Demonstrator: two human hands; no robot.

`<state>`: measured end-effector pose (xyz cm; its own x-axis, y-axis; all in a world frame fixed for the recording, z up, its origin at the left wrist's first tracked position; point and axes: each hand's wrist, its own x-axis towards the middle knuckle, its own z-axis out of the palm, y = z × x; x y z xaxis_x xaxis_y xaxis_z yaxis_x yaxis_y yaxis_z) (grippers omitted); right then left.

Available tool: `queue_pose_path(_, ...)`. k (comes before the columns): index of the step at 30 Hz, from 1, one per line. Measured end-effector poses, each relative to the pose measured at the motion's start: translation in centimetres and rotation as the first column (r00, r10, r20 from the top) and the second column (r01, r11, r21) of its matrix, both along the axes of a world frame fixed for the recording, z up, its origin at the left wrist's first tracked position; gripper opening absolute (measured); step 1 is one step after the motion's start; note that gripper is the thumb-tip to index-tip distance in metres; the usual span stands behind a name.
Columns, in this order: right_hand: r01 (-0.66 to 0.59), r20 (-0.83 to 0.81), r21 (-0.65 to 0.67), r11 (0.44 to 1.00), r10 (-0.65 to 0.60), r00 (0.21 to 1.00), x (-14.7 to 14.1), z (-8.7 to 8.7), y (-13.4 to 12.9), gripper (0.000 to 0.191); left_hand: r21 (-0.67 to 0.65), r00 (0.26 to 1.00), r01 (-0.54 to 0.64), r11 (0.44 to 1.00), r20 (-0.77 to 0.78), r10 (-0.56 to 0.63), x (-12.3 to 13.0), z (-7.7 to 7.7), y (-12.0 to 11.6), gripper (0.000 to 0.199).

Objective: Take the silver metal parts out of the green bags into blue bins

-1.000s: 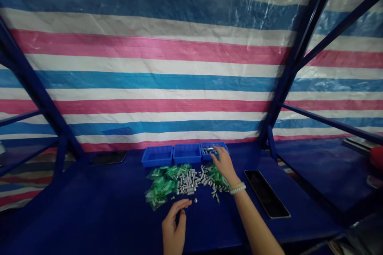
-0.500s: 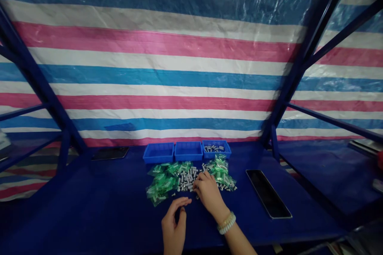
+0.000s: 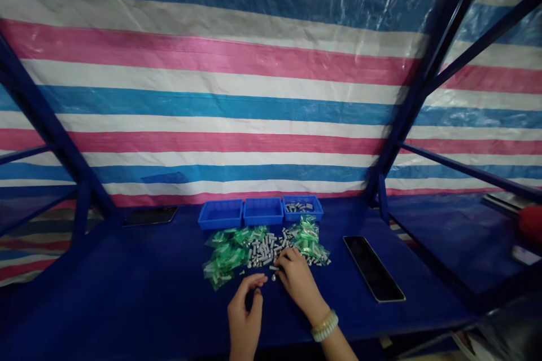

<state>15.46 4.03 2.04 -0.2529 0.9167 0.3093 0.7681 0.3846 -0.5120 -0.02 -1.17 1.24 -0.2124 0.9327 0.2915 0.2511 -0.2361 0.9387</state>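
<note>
My right hand (image 3: pixel 296 279), wearing a pale beaded bracelet (image 3: pixel 325 326), reaches to the front edge of a heap of small silver metal pieces (image 3: pixel 263 249). Its fingers are bent together, and a small silver piece (image 3: pixel 273 268) shows at their tips. Just in front, a single round silver piece (image 3: pixel 274 277) lies on the table. Lower and to the left, my left hand (image 3: pixel 248 310) hovers with thumb and fingers apart, holding nothing. Clear packets with green contents (image 3: pixel 226 256) lie left of the heap, and more green packets (image 3: pixel 308 237) lie to its right.
Behind the heap stand three blue bins in a row: the left bin (image 3: pixel 221 215), the middle bin (image 3: pixel 263 212) and the right bin (image 3: pixel 302 208), which holds silver pieces. A dark phone-like slab (image 3: pixel 373 268) lies at right, another (image 3: pixel 151 215) at back left. Blue frame posts (image 3: pixel 381 163) flank the table.
My right hand's fingertips have shifted slightly toward me, and a small piece shows at them. The left hand has barely moved. The whole view has shifted a little.
</note>
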Motion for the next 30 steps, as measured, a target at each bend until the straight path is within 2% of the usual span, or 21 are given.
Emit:
queue_pose_path(4,0.016,-0.195,0.032,0.999,-0.009,0.981,0.4,0.4,-0.6,0.022,-0.015,1.0,-0.004,1.0,-0.001,0.004,-0.1,0.2,0.0,0.022)
queue_pose_path(8,0.015,-0.417,0.032,0.999,0.0,0.909,0.8,2.3,-2.2,0.018,-0.036,0.995,0.085,0.996,0.058,-0.082,0.4,1.1,-0.3,0.033)
queue_pose_path(12,-0.017,-0.431,0.089,0.996,0.054,0.901,0.6,4.8,-4.3,0.014,-0.076,0.954,0.244,0.967,0.2,-0.225,1.8,2.5,-1.0,0.038)
queue_pose_path(15,-0.061,-0.411,0.123,0.991,0.106,0.905,0.3,6.0,-5.3,0.013,-0.143,0.903,0.349,0.926,0.317,-0.291,2.6,3.0,-1.8,0.036)
queue_pose_path(18,-0.098,-0.418,0.122,0.988,0.14,0.897,0.3,6.3,-5.5,0.012,-0.173,0.874,0.36,0.917,0.406,-0.266,2.6,2.9,-2.2,0.035)
queue_pose_path(21,-0.061,-0.507,0.086,0.994,0.096,0.857,0.5,6.0,-5.1,0.009,-0.164,0.888,0.28,0.946,0.418,-0.191,2.0,3.2,-2.4,0.034)
queue_pose_path(23,-0.038,-0.589,0.026,0.999,0.046,0.807,0.7,5.6,-4.8,0.008,-0.159,0.916,0.21,0.965,0.376,-0.138,1.7,3.7,-2.4,0.034)
queue_pose_path(26,-0.094,-0.719,-0.074,0.993,0.012,0.695,0.4,4.5,-4.6,0.01,-0.097,0.954,0.168,0.981,0.268,-0.136,1.6,4.7,-2.6,0.03)
queue_pose_path(30,-0.226,-0.894,-0.118,0.967,-0.005,0.449,-0.4,2.8,-4.8,0.014,0.032,0.978,0.194,0.98,0.076,-0.196,1.7,5.0,-2.4,0.026)
